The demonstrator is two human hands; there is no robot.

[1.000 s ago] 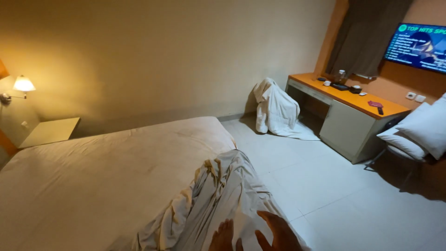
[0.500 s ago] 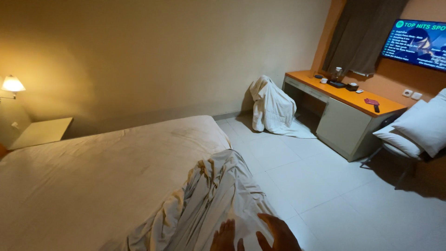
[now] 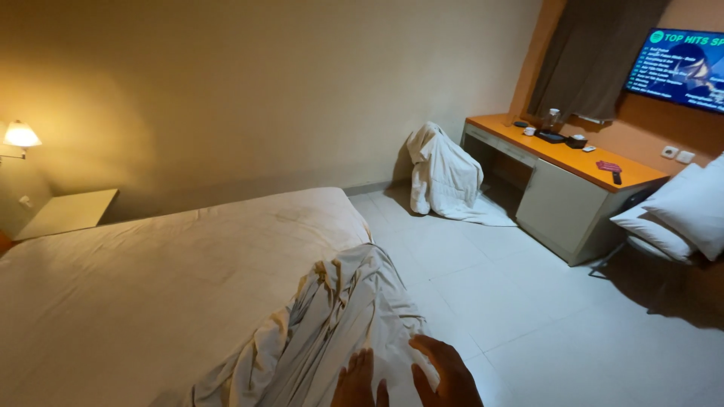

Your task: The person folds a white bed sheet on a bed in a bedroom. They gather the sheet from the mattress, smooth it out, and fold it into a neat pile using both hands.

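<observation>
One bed stood there with one crumpled sheet at its near corner, and two hands rested on it. I counted one lit wall lamp, one desk, one screen and two white pillows on one chair.

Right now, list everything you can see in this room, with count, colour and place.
bed: one, beige, left
crumpled sheet: one, white, bed's near corner
wall lamp: one, lit, far left
bedside shelf: one, pale, under lamp
heap of linen: one, white, floor by desk
desk: one, orange top, right wall
screen: one, lit, above desk
curtain: one, dark, behind desk
pillows: two, white, far right
hands: two, on the sheet, bottom edge
</observation>
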